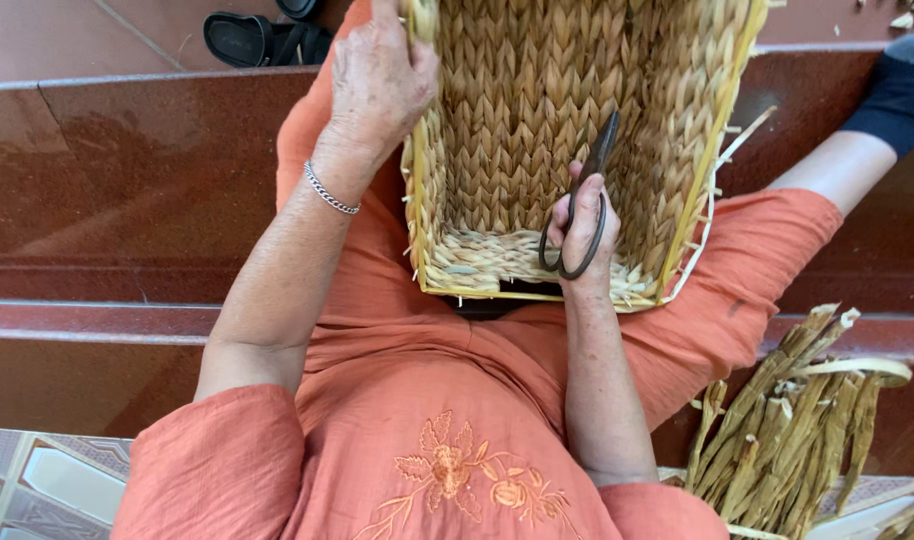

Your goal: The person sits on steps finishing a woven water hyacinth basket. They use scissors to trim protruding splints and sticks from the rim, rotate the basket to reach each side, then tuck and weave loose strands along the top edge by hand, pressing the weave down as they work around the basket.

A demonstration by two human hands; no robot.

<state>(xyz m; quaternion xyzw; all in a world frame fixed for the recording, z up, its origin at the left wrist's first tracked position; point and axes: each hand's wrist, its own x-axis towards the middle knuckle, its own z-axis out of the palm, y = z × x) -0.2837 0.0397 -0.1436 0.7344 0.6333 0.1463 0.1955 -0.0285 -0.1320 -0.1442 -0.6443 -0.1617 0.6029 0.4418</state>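
Woven basket (537, 120) between hands, reed bundle (787, 420) beside.

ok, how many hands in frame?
2. Left hand grips the woven basket's left rim; right hand holds scissors inside the basket. No other hands visible.

No packages, labels, signs or screens are in view anywhere in the scene, near or far, left or right.
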